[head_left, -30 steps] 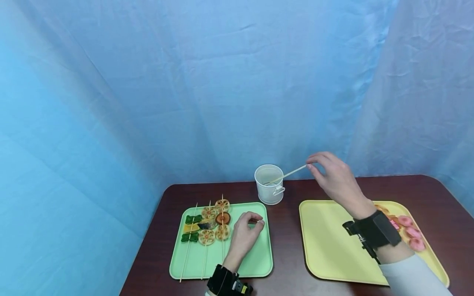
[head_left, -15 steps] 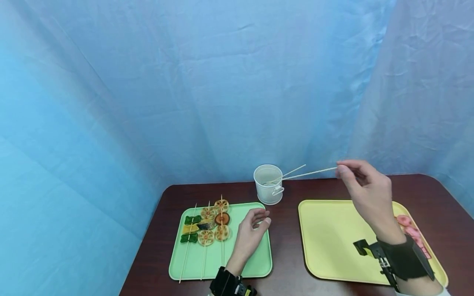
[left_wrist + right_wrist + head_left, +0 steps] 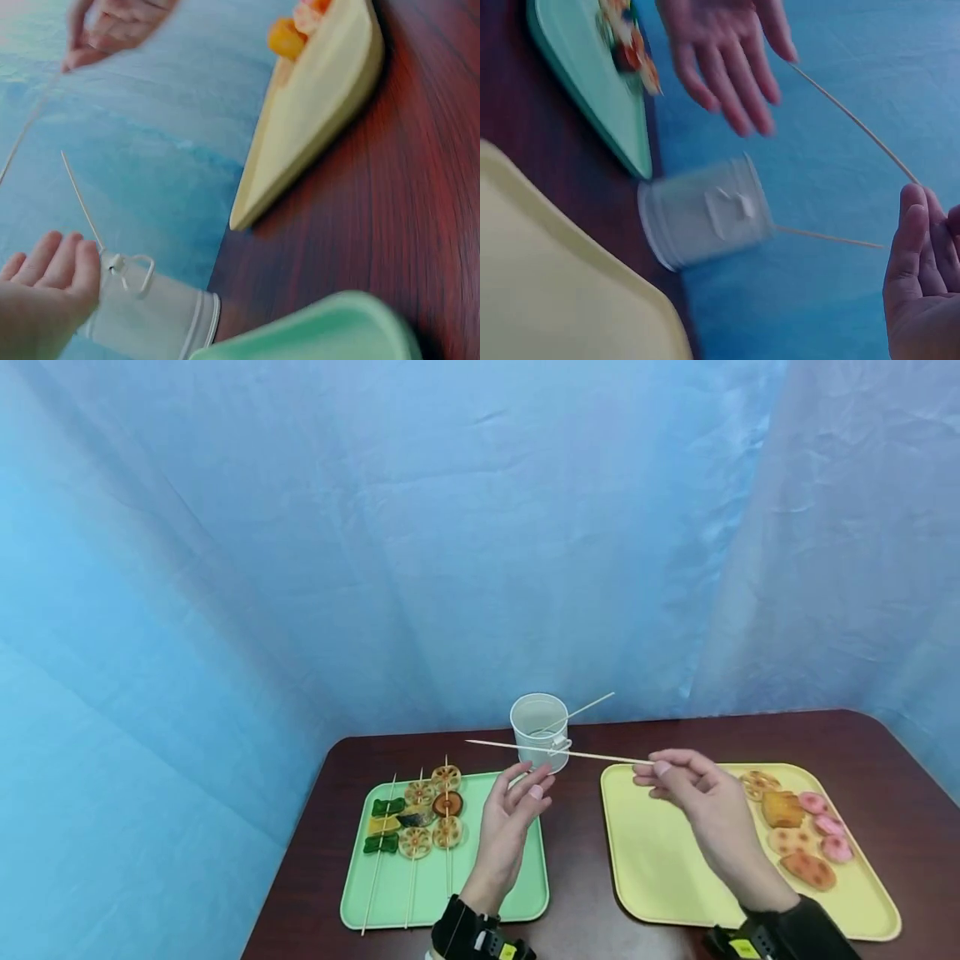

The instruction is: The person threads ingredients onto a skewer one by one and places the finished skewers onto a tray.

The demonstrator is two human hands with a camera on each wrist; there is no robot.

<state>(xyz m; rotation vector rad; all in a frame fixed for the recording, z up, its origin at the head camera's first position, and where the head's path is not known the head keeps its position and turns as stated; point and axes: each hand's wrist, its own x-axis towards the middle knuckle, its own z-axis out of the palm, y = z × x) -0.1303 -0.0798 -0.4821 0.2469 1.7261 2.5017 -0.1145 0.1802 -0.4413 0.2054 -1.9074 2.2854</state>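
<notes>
My right hand [image 3: 701,818] pinches a thin wooden skewer [image 3: 600,757] near one end, above the yellow tray's left part. Its pointed end reaches left, in front of a small white bucket [image 3: 522,733]. Below that end my left hand [image 3: 506,831] is raised over the green tray [image 3: 534,893], fingers spread and holding nothing. In the right wrist view, the skewer's tip lines up with the left thumb [image 3: 778,34]; whether they touch I cannot tell. Another bare skewer [image 3: 595,702] leans out of the bucket to the right.
On the green tray's left side lie three loaded skewers with lotus slices [image 3: 415,842], a mushroom slice [image 3: 447,804] and green pieces [image 3: 381,843]. The yellow tray [image 3: 660,868] holds loose food pieces on its right, including pink rings [image 3: 837,849] and a yellow block [image 3: 782,808].
My right hand has drawn one skewer out of the bucket, first to the right, then back left and down. The left hand has risen slightly and its fingers have opened out.
</notes>
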